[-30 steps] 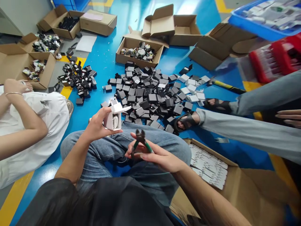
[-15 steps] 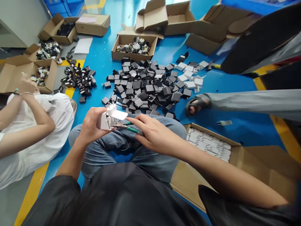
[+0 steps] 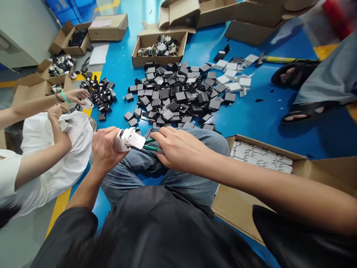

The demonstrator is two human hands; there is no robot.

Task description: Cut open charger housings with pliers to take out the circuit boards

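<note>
My left hand (image 3: 105, 147) grips a white plug-in power adapter (image 3: 120, 144) whose casing is opened, its white prong cover (image 3: 136, 140) tilted out to the right. Green-handled pliers (image 3: 151, 147) are held in my right hand (image 3: 178, 149), fingers wrapped round the handles. The pliers' jaws are hidden behind the white cover, so what they bite on does not show. Both hands are above my crossed legs in jeans. Just beyond lies a heap of black adapter casings (image 3: 164, 95), with white casings (image 3: 232, 78) at its right side.
An open cardboard box (image 3: 158, 61) of parts stands behind the heap. To my right, another box (image 3: 231, 201) holds white pieces (image 3: 259, 158). A co-worker in white (image 3: 55, 149) sits at left, beside a smaller black pile (image 3: 103, 95). A hammer (image 3: 279, 59) lies near sandalled feet (image 3: 295, 115).
The white cover has turned lower over the pliers' jaws. At right, the standing person's feet have moved away. The co-worker's hand has reached out with a white piece.
</note>
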